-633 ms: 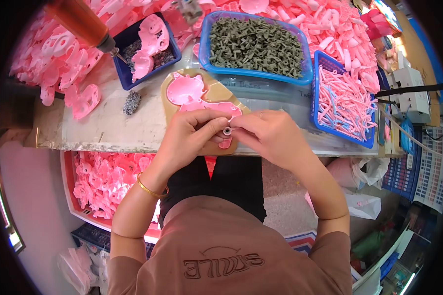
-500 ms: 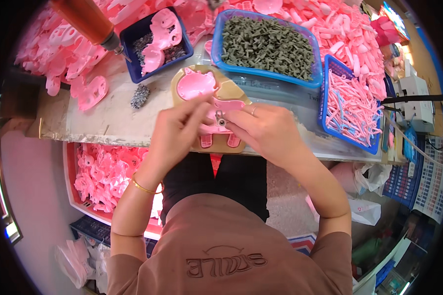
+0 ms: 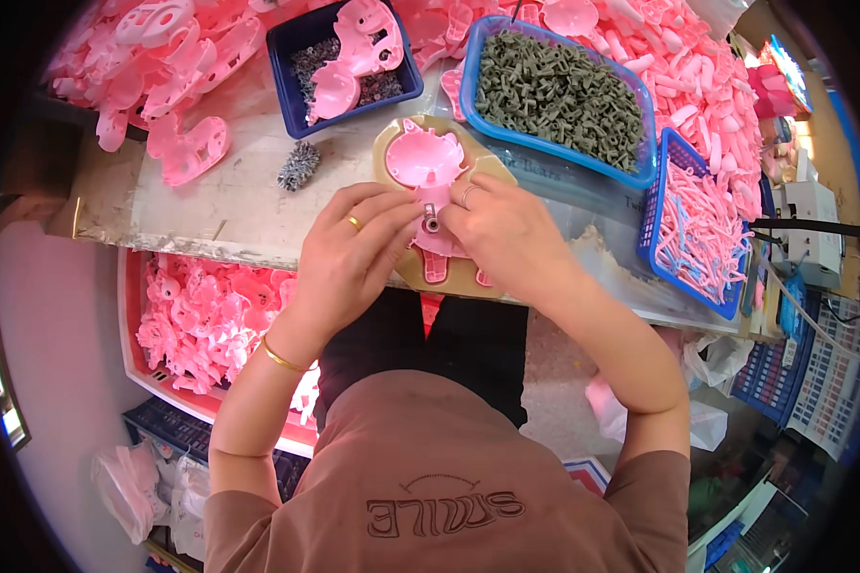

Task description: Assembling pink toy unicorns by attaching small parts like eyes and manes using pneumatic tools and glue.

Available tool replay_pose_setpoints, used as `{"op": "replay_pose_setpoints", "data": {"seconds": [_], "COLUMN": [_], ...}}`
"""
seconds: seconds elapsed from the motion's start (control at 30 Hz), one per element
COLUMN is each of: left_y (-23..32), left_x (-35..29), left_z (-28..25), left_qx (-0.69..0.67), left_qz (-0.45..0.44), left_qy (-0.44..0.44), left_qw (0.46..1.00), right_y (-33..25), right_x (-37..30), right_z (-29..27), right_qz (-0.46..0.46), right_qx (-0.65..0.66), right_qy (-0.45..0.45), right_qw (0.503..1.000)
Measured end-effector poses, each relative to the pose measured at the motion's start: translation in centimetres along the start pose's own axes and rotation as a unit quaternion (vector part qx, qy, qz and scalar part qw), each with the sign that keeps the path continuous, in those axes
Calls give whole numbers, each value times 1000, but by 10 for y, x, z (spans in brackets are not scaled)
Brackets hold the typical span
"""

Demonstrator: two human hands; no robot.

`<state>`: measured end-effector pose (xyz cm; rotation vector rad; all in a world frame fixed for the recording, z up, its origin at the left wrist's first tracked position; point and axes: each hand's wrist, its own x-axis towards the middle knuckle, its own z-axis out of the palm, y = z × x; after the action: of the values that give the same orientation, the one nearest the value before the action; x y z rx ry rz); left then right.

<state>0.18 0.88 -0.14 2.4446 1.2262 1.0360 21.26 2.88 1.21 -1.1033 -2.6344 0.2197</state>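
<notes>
A pink animal-shaped plastic shell (image 3: 424, 158) lies hollow side up in a tan fixture (image 3: 406, 277) at the table's front edge. In its body sits a small metal part (image 3: 431, 222) with a round end. My left hand (image 3: 346, 250) bends in from the left, fingers together and tips at the shell beside that part. My right hand (image 3: 511, 234) covers the shell's right side, its fingers curled and pinched close to the metal part. Whatever small thing either set of fingertips pinches is hidden.
Beyond the fixture stand a dark blue bin (image 3: 413, 81) of small screws with a pink shell across it, a blue tub (image 3: 556, 100) of greenish-grey parts and a blue basket (image 3: 698, 229) of pink sticks. A screw clump (image 3: 300, 166) lies left. Pink shells (image 3: 210, 325) fill a crate below.
Everything on the table appears shifted right in the picture, and the orange tool at upper left has gone out of view. My left fingers have come together, down at the shell.
</notes>
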Motion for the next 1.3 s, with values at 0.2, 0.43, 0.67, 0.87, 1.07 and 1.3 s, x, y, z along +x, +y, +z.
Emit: {"op": "replay_pose_setpoints", "data": {"seconds": [0.2,0.43,0.67,0.87,1.07,1.3], "left_y": [-3,-2,-2,1,0,2], "left_x": [0,-1,-6,-5,-5,-1], "left_z": [-1,-1,2,6,7,1], "left_qx": [70,102,83,83,82,69], "left_qz": [80,94,70,69,65,55], "left_qy": [-105,-153,-161,-139,-149,-158], "left_qw": [989,979,981,984,983,984], "right_y": [-4,1,8,11,11,14], "right_x": [4,-11,-31,-36,-37,-17], "right_z": [-4,-2,-12,-8,-7,-23], "right_qz": [-8,22,128,134,157,126], "right_qx": [-11,20,37,48,44,-37], "right_qy": [-48,55,65,111,85,-37], "right_qw": [999,998,989,984,983,991]}}
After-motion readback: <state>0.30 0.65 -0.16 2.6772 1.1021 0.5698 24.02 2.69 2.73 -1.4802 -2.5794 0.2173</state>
